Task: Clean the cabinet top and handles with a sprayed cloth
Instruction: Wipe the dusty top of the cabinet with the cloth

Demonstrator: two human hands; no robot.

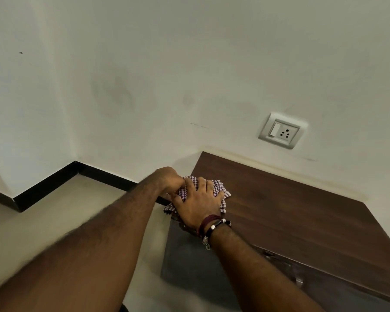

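The cabinet top is best wiped in overlapping passes from its left edge, where the checked cloth lies bunched, toward the right. The right hand presses it with fingers spread; the left hand grips its overhanging part. Handles on the cabinet's front are barely discernible, and the cloth's dampness cannot be judged.

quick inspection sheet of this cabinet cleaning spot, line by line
surface: dark wood cabinet top, bare apart from the cloth
job's things: checked cloth bunched at the top's left front corner; spray bottle not seen; handle on the front, blurred
clutter: nothing seen
grippers: right hand presses flat on the cloth; left hand grips its left side
cables: nothing seen
surroundings: white wall, wall socket, black skirting, pale floor
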